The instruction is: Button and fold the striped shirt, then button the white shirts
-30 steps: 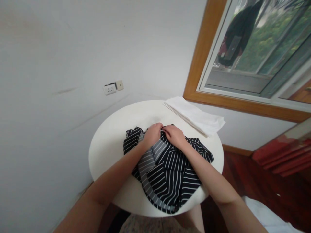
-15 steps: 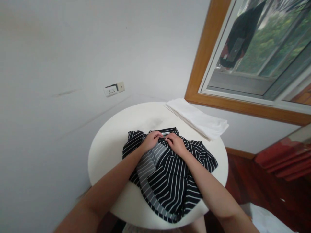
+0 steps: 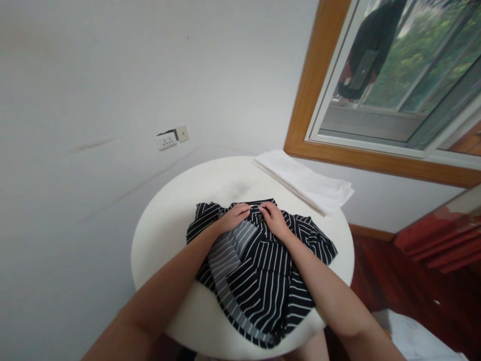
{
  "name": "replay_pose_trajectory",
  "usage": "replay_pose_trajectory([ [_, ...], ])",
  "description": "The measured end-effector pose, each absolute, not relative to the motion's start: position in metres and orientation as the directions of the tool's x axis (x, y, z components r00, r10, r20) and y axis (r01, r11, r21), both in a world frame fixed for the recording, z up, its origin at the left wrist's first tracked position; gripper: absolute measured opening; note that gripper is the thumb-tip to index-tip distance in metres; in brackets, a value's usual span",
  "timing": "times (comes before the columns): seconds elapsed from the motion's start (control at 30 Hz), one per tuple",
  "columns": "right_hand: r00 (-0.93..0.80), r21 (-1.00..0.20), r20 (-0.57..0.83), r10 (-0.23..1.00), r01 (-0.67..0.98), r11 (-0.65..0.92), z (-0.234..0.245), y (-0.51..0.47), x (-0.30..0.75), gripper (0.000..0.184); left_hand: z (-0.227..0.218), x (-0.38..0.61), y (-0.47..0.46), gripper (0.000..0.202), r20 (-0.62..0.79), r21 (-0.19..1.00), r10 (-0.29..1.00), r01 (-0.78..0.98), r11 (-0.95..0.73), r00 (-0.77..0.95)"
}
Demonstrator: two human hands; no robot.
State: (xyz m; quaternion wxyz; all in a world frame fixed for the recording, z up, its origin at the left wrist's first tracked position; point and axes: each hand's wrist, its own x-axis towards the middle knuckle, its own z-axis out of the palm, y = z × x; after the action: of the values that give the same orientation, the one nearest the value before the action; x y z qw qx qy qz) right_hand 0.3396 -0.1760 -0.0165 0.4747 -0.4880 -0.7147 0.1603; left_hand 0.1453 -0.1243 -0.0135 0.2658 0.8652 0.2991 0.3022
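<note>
A black shirt with white stripes (image 3: 270,281) lies spread and rumpled on a round white table (image 3: 161,235), its collar at the far side. A paler grey, inner-looking side of the cloth shows at the left front. My left hand (image 3: 235,216) is closed on the left part of the collar, fingers bent over the fabric. Close beside it, my right hand (image 3: 274,218) pinches the collar on the right. Only a narrow gap parts the two sets of fingertips. Some of the collar is hidden under the fingers.
Folded white cloth or paper (image 3: 304,180) lies at the table's back right edge. Behind the table stands a white wall with a socket (image 3: 166,141). A wood-framed window (image 3: 300,115) is at the right. Red fabric (image 3: 436,240) hangs above the dark wooden floor (image 3: 379,271).
Both hands have stayed at the collar. The white patch inside the neckline, visible before, is now mostly covered as the collar lies lower. The view has shifted slightly.
</note>
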Motion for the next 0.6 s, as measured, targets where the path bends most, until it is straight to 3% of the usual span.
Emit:
replay_pose_trajectory([
  [0.6,-0.093,-0.722,0.513,0.854,0.490,0.488,-0.0110,-0.1817,0.3391,0.019,-0.0053,0.1522,-0.1328,0.030,0.282,0.736,0.794,0.409,-0.539,0.538],
])
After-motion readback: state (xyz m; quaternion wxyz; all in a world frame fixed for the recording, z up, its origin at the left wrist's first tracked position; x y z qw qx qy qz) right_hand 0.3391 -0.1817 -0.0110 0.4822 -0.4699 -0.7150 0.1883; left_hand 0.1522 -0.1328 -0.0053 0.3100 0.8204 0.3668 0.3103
